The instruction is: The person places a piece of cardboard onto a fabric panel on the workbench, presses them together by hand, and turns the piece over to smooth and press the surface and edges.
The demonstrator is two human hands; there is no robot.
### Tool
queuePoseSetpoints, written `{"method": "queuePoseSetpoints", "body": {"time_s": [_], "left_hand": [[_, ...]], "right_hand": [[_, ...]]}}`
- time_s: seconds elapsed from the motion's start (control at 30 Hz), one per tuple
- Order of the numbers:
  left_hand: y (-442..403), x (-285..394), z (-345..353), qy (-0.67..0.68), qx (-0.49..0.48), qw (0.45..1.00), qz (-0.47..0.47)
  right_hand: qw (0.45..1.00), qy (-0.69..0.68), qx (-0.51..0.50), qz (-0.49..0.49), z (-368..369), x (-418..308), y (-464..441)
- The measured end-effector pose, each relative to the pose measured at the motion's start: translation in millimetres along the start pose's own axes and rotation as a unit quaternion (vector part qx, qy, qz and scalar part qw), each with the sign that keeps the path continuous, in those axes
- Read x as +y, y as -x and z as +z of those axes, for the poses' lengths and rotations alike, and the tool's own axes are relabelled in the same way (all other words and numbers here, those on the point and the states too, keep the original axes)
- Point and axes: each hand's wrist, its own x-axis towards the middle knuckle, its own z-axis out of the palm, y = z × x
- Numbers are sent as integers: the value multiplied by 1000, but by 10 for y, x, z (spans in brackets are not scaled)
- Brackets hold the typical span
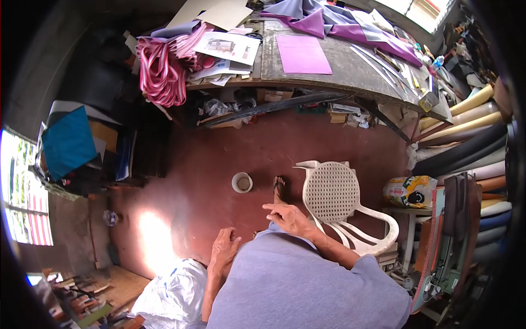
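My left hand [223, 248] hangs beside my body at the lower middle, fingers loosely bent and apart, with nothing visible in it. In front of my shirt, my right hand [290, 219] has its index finger stretched out and the others half curled; it holds nothing that I can see. A white plastic chair [331, 192] with a perforated seat stands just right of my right hand. Ahead on the red floor is a small white bucket [241, 182], apart from both hands. Close to my left forearm lies a white plastic sack [174, 299].
Ahead stands a worktable [345, 74] bearing a purple sheet [303, 54], purple fabric [307, 22], papers [227, 46] and rulers. Pink straps [161, 71] hang over its left edge. Rolls of material [466, 159] are stacked at right. A printed bag [410, 192] sits beyond the chair.
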Motion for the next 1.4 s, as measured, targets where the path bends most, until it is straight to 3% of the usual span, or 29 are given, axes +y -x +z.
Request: {"method": "queuePoseSetpoints", "body": {"time_s": [0.13, 0.17, 0.23, 0.5, 0.6, 0.8, 0.9, 1.0, 1.4], "left_hand": [[-866, 305, -36, -35, -60, 997, -18], [-1065, 425, -52, -42, -73, 996, -28], [-1504, 652, -45, -69, -87, 994, 11], [-3284, 1502, 240, -155, -155, 958, 187], [-3859, 1903, 301, -156, -201, 945, 205], [-5245, 2228, 729, -91, -116, 924, 353], [-6003, 2363, 954, -108, -92, 914, 380], [-6603, 2522, 1045, -105, -92, 923, 357], [-8408, 3042, 1551, -114, -44, 925, 359]], "right_hand": [[996, 64, 61, 15, -507, 656, -451], [984, 122, 131, -24, -597, 833, -540], [983, 125, 106, 85, -987, 856, -711], [957, 202, 172, 113, -2117, 1229, -1323], [952, 194, 197, 135, -2406, 1189, -1645], [943, 190, 234, 140, -2790, 1432, -2303], [935, 211, 244, 149, -3022, 1597, -2660], [924, 205, 261, 187, -3303, 1695, -3062], [910, 251, 296, 143, -4372, 1648, -4665]]}}
